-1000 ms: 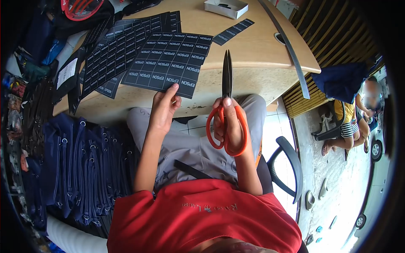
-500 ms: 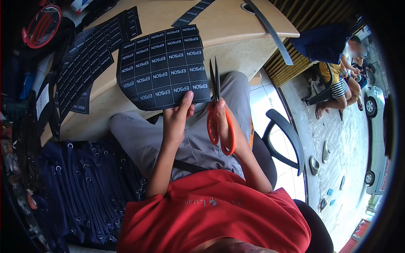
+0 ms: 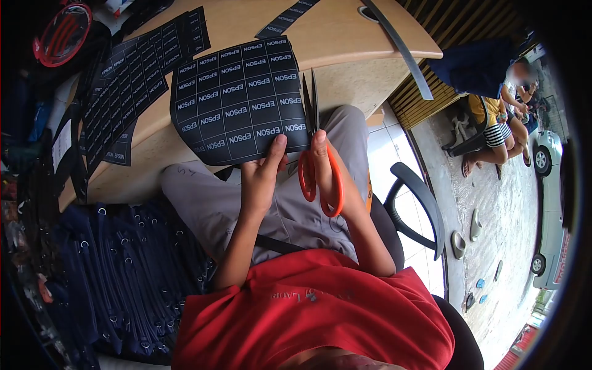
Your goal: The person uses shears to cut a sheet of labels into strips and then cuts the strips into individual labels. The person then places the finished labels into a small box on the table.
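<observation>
My left hand (image 3: 261,176) grips the lower edge of a black sheet of EPSON labels (image 3: 237,102), thumb on its printed face. White lines divide this sheet into a grid, and it bends a little at the left and bottom. In my right hand (image 3: 330,163) is a pair of scissors (image 3: 335,200) with orange handles, my thumb and fingers around the loops. The dark blades point up along the sheet's right edge, slightly apart, with one blade right at that edge.
More EPSON sheets (image 3: 126,86) lie on the wooden desk (image 3: 351,37) at left, with a label strip (image 3: 287,18) farther back. A grey strip (image 3: 401,49) hangs over the desk's right edge. Navy straps (image 3: 132,277) with metal rings are at lower left. People (image 3: 502,117) sit outside.
The scissors in my right hand have moved up along the sheet's right edge, and their tips reach higher. My left hand keeps its hold on the sheet, nearly still.
</observation>
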`<action>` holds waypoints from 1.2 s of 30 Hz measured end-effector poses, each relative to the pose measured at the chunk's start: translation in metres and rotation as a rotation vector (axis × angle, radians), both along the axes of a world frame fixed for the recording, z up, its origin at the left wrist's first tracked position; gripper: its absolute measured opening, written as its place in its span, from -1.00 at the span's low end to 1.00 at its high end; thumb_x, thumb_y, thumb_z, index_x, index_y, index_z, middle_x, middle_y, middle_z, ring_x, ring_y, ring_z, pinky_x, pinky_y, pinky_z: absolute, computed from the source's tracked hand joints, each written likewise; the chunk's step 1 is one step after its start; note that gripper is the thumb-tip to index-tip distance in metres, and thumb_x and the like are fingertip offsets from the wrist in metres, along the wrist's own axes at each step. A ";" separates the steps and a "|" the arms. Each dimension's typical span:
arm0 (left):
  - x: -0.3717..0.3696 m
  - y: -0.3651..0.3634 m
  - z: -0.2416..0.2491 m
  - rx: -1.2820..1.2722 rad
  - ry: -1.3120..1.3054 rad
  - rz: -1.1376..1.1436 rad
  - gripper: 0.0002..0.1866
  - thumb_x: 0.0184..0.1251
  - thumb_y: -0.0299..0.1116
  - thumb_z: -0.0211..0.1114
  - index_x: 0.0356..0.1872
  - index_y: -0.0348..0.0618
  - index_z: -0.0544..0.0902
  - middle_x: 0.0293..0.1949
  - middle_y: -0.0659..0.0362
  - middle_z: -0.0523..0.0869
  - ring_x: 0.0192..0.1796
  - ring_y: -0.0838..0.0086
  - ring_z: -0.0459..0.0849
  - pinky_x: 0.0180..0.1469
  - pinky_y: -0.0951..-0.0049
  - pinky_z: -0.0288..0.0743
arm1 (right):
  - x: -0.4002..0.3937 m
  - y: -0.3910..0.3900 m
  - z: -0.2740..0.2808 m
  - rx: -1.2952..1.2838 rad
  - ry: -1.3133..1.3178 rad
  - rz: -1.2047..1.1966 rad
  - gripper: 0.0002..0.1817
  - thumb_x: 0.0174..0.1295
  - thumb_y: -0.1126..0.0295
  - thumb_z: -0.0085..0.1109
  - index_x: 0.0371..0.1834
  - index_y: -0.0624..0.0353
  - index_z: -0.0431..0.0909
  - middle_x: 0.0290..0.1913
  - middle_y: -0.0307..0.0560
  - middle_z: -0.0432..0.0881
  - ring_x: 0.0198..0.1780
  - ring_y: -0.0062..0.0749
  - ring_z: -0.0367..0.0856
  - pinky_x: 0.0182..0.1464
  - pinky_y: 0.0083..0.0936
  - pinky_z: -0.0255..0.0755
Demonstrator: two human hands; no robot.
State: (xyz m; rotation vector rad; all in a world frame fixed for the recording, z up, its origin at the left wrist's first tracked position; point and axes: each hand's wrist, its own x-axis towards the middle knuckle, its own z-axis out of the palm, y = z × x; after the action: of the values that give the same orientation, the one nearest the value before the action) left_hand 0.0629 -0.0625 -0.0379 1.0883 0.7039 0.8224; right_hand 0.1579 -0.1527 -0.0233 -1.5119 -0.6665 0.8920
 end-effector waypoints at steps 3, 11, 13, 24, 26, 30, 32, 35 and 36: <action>0.000 -0.002 0.001 -0.003 0.010 0.002 -0.81 0.36 -0.27 0.32 -0.19 -0.17 0.61 -0.38 0.33 0.62 -0.42 0.70 0.52 -0.38 0.65 0.38 | 0.000 -0.002 -0.001 -0.043 0.023 0.040 -0.36 0.44 -0.25 -0.43 -0.34 0.18 0.27 -0.74 -0.21 0.28 -0.77 -0.52 0.33 -0.67 -0.54 0.24; -0.006 0.001 -0.005 0.058 0.031 -0.034 -0.79 0.32 -0.30 0.35 -0.10 -0.09 0.61 -0.29 0.36 0.63 -0.42 0.76 0.51 -0.41 0.72 0.39 | 0.004 0.003 0.000 -0.054 0.003 0.066 -0.36 0.45 -0.25 -0.42 -0.35 0.18 0.27 -0.73 -0.19 0.28 -0.76 -0.48 0.36 -0.66 -0.52 0.26; -0.006 0.001 -0.006 0.092 0.005 -0.068 -0.80 0.32 -0.31 0.35 -0.11 -0.11 0.60 -0.31 0.35 0.61 -0.44 0.73 0.49 -0.42 0.70 0.37 | 0.003 0.004 -0.001 -0.046 0.002 0.061 -0.35 0.45 -0.25 -0.42 -0.35 0.19 0.28 -0.73 -0.19 0.29 -0.77 -0.49 0.35 -0.66 -0.52 0.26; -0.008 0.000 -0.008 0.154 0.002 -0.071 -0.81 0.39 -0.34 0.29 -0.15 -0.26 0.61 -0.37 0.35 0.61 -0.41 0.77 0.47 -0.39 0.70 0.30 | 0.004 0.006 0.001 -0.027 -0.032 0.032 -0.32 0.45 -0.24 -0.45 -0.34 0.24 0.32 -0.77 -0.22 0.29 -0.77 -0.53 0.33 -0.65 -0.56 0.22; -0.009 0.001 -0.010 0.160 0.004 -0.078 -0.81 0.39 -0.34 0.29 -0.14 -0.26 0.61 -0.35 0.35 0.62 -0.40 0.77 0.47 -0.39 0.70 0.30 | 0.005 0.006 0.000 -0.010 -0.053 0.039 -0.30 0.46 -0.23 -0.47 -0.31 0.27 0.35 -0.79 -0.21 0.30 -0.78 -0.53 0.32 -0.65 -0.57 0.21; -0.010 0.000 -0.011 0.160 -0.020 -0.090 -0.81 0.38 -0.35 0.30 -0.15 -0.26 0.61 -0.36 0.34 0.62 -0.39 0.76 0.49 -0.37 0.70 0.33 | 0.005 0.008 0.001 -0.014 -0.035 0.041 -0.28 0.47 -0.22 -0.50 -0.28 0.29 0.37 -0.81 -0.21 0.29 -0.80 -0.52 0.31 -0.66 -0.57 0.19; -0.010 0.000 -0.011 0.174 -0.014 -0.087 -0.82 0.38 -0.35 0.30 -0.15 -0.26 0.61 -0.36 0.34 0.62 -0.38 0.75 0.50 -0.36 0.70 0.35 | 0.005 0.008 0.001 -0.019 -0.054 0.037 -0.26 0.47 -0.22 -0.52 -0.27 0.32 0.38 -0.84 -0.21 0.30 -0.82 -0.52 0.30 -0.67 -0.56 0.18; -0.012 -0.001 -0.011 0.164 -0.001 -0.091 -0.82 0.38 -0.35 0.30 -0.18 -0.26 0.61 -0.37 0.33 0.62 -0.38 0.74 0.52 -0.35 0.69 0.38 | 0.006 0.008 0.005 -0.065 -0.034 0.042 -0.25 0.47 -0.23 -0.54 -0.28 0.32 0.39 -0.85 -0.20 0.31 -0.83 -0.50 0.29 -0.69 -0.55 0.16; -0.011 -0.002 -0.010 0.158 0.001 -0.086 -0.82 0.38 -0.34 0.30 -0.19 -0.26 0.61 -0.37 0.33 0.62 -0.39 0.74 0.52 -0.36 0.68 0.39 | 0.006 0.008 0.006 -0.067 -0.034 0.043 -0.25 0.47 -0.23 -0.54 -0.28 0.32 0.39 -0.85 -0.20 0.31 -0.83 -0.50 0.29 -0.69 -0.55 0.16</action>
State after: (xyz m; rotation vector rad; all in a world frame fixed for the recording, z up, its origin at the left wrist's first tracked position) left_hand 0.0514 -0.0642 -0.0477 1.2524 0.5959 0.8145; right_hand 0.1640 -0.1446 -0.0177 -1.5803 -0.7027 0.9312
